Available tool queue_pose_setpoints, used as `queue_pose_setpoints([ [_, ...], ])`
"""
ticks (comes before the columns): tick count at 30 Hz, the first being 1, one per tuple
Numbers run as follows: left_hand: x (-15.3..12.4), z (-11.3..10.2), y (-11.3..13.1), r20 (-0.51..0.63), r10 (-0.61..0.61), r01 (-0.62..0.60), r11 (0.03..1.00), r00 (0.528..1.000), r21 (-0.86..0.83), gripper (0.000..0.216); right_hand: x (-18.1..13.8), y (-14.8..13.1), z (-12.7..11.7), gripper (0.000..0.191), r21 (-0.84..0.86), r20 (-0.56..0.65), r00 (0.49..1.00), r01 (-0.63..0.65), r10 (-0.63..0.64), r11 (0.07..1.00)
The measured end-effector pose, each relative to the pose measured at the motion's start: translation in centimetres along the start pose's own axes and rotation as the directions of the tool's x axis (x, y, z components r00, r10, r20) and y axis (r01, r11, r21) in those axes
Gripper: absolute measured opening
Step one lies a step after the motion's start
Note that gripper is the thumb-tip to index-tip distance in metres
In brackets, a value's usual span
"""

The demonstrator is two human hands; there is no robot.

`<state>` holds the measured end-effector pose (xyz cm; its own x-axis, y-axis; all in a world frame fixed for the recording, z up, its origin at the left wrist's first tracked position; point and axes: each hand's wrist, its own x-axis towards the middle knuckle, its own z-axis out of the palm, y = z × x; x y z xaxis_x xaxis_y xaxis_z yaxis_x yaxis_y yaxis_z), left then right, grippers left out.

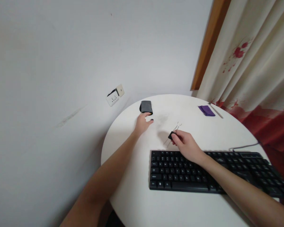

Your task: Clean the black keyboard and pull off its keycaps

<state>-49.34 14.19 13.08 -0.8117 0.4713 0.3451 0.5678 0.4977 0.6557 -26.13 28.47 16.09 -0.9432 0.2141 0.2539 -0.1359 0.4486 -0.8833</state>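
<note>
The right hand pinches a black clip above the table. The left hand lies open by a grey pouch. The springy clip could snap and pinch a finger.

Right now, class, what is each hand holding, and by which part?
The right hand pinches a binder clip by its black body, wire handles pointing away. The left hand holds nothing; it rests near a grey pouch.

Round white bench fills the lower right of the frame. Right hand at center pinches a black binder clip just above the black keyboard. Left hand rests near a dark grey pouch, fingertips just beside it.
</note>
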Motion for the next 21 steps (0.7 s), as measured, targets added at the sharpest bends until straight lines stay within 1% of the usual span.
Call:
queue_pose_setpoints([
  [1, -0.4, -0.4, 0.8, -0.015, 0.041, -0.041, 0.999, 0.999, -0.007, 0.045, -0.2, -0.1, 0.1, 0.032, -0.027, 0.03, 0.999, 0.014, -0.013, 1.0],
  [2, -0.8, -0.9, 1.6, -0.005, 0.063, -0.063, 0.998, 0.998, -0.028, 0.042, -0.3, -0.2, 0.2, 0.032, -0.048, 0.055, 0.998, 0.022, -0.02, 0.999],
  [3, -1.2, -1.3, 2.4, 0.053, 0.081, -0.077, 0.995, 0.995, -0.071, 0.037, -0.4, -0.3, 0.3, 0.032, -0.062, 0.08, 0.997, 0.028, -0.023, 0.998],
  [4, -1.7, -1.6, 3.3, 0.157, 0.11, -0.089, 0.987, 0.981, -0.136, 0.031, -0.4, -0.3, 0.4, 0.031, -0.069, 0.103, 0.994, 0.03, -0.023, 0.997],
  [5, -2.2, -1.9, 4.1, 0.288, 0.166, -0.109, 0.973, 0.943, -0.204, 0.026, -0.5, -0.3, 0.5, 0.031, -0.071, 0.123, 0.992, 0.032, -0.023, 0.997],
  [6, -2.7, -2.0, 4.9, 0.417, 0.229, -0.127, 0.957, 0.879, -0.259, 0.024, -0.5, -0.2, 0.5, 0.031, -0.068, 0.137, 0.99, 0.034, -0.024, 0.997],
  [7, -3.2, -2.2, 5.5, 0.515, 0.273, -0.138, 0.948, 0.813, -0.286, 0.02, -0.5, -0.2, 0.5, 0.03, -0.066, 0.148, 0.989, 0.038, -0.028, 0.997],
  [8, -3.6, -2.3, 6.1, 0.578, 0.297, -0.15, 0.946, 0.76, -0.289, 0.017, -0.5, -0.2, 0.5, 0.03, -0.066, 0.155, 0.987, 0.044, -0.033, 0.997],
  [9, -3.9, -2.3, 6.5, 0.617, 0.308, -0.167, 0.946, 0.724, -0.277, 0.016, -0.5, -0.3, 0.5, 0.029, -0.071, 0.161, 0.986, 0.053, -0.041, 0.996],
  [11, -4.2, -2.6, 7.0, 0.672, 0.322, -0.203, 0.946, 0.666, -0.252, 0.015, -0.5, -0.5, 0.5, 0.028, -0.094, 0.177, 0.982, 0.08, -0.062, 0.992],
  [12, -4.3, -2.8, 7.2, 0.704, 0.331, -0.219, 0.944, 0.629, -0.249, 0.015, -0.5, -0.6, 0.5, 0.028, -0.108, 0.196, 0.978, 0.101, -0.078, 0.989],
  [13, -4.3, -3.2, 7.2, 0.739, 0.34, -0.227, 0.94, 0.581, -0.254, 0.015, -0.6, -0.8, 0.5, 0.027, -0.12, 0.217, 0.971, 0.129, -0.101, 0.984],
  [15, -4.3, -3.9, 7.4, 0.811, 0.348, -0.214, 0.936, 0.469, -0.278, 0.012, -0.7, -1.1, 0.4, 0.026, -0.143, 0.267, 0.951, 0.2, -0.157, 0.969],
  [16, -4.4, -4.3, 7.5, 0.841, 0.345, -0.199, 0.937, 0.416, -0.286, 0.009, -0.8, -1.2, 0.4, 0.025, -0.154, 0.292, 0.937, 0.241, -0.189, 0.958],
  [18, -4.6, -4.9, 7.7, 0.887, 0.33, -0.163, 0.943, 0.324, -0.291, 0.007, -1.0, -1.4, 0.3, 0.023, -0.172, 0.351, 0.901, 0.329, -0.254, 0.929],
  [19, -4.7, -5.1, 7.8, 0.903, 0.317, -0.15, 0.947, 0.291, -0.284, 0.012, -1.0, -1.5, 0.1, 0.022, -0.179, 0.381, 0.88, 0.371, -0.283, 0.911],
  [20, -4.8, -5.1, 7.9, 0.913, 0.302, -0.15, 0.951, 0.274, -0.27, 0.019, -1.1, -1.6, 0.0, 0.021, -0.185, 0.411, 0.86, 0.405, -0.304, 0.895],
  [21, -4.9, -5.0, 7.9, 0.918, 0.286, -0.162, 0.955, 0.275, -0.249, 0.025, -1.1, -1.6, -0.1, 0.022, -0.191, 0.432, 0.845, 0.427, -0.315, 0.884],
])
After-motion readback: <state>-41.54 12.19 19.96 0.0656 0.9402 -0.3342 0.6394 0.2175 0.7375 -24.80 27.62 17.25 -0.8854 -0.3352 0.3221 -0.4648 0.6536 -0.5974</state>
